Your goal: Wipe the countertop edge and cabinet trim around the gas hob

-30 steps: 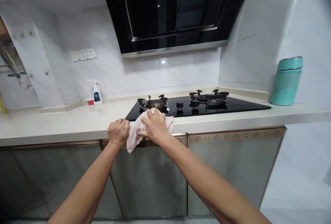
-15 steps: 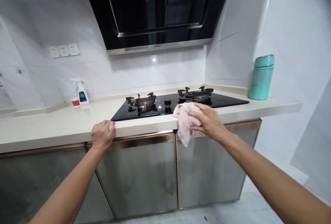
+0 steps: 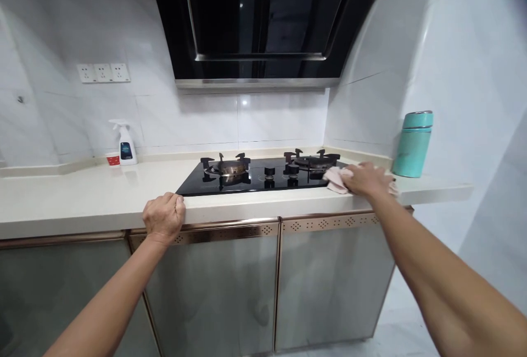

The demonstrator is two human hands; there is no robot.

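My left hand (image 3: 163, 217) is closed over the front edge of the white countertop (image 3: 86, 195), by the left front corner of the black glass gas hob (image 3: 257, 183). My right hand (image 3: 367, 179) presses a pale pink cloth (image 3: 336, 180) down at the right front part of the hob and the counter beside it. Part of the cloth sticks out on either side of the hand; the middle lies hidden under it. The left burner (image 3: 231, 168), the right burner (image 3: 315, 163) and two black knobs (image 3: 269, 172) stand to the left of the cloth.
A turquoise bottle (image 3: 413, 148) stands on the counter right of my right hand. At the back left are a white spray bottle (image 3: 127, 145) and a small red cup (image 3: 113, 159). A black range hood (image 3: 259, 66) hangs above; cabinet doors (image 3: 214, 291) lie below.
My right hand has carried the cloth rightward from the counter's front edge at the middle onto the hob's right front area. My left hand keeps its place on the counter edge.
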